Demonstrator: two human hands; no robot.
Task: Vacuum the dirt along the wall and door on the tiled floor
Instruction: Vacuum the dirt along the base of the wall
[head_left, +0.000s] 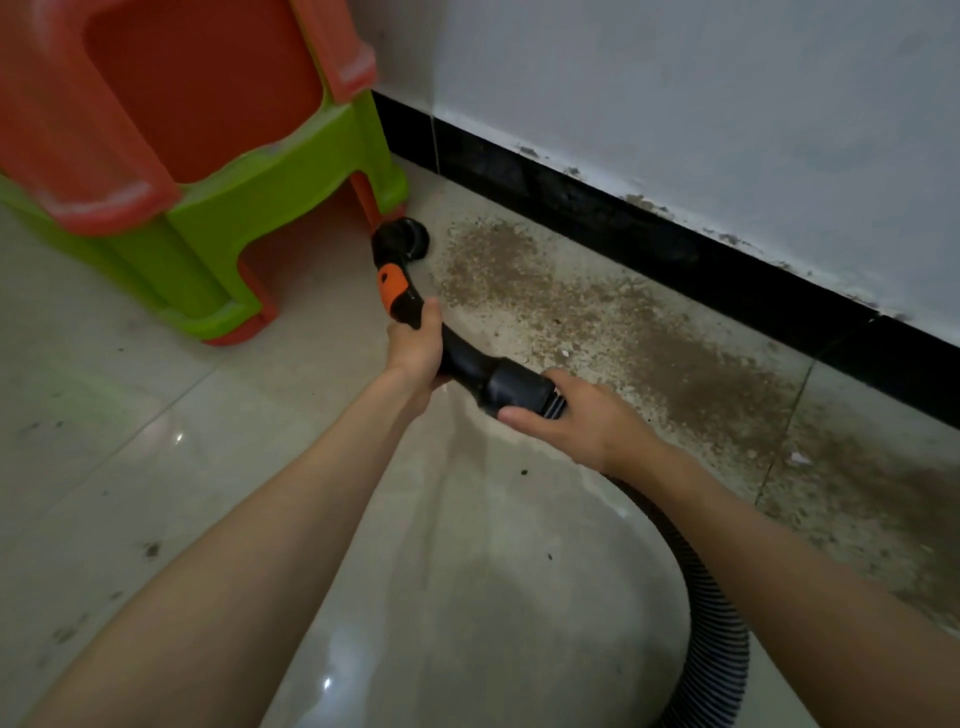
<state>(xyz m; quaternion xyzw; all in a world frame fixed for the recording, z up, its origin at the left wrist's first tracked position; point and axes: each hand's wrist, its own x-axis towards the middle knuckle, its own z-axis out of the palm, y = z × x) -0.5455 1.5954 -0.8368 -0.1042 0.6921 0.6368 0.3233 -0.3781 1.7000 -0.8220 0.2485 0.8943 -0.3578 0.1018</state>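
Gripping vacuum wand (415, 291): left hand (415, 348), right hand (576, 415) | stacked stools (208, 156) crowd nozzle (402, 239)

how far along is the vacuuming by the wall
Early on. Done: nothing clearly; the tile near the stacked stools looks fairly clean, though why is unclear. In hand: the left hand and right hand both grip the vacuum wand, with its nozzle at the stool leg, at the dirt's end. Left: the brown dirt band along the black baseboard, running off to the right.
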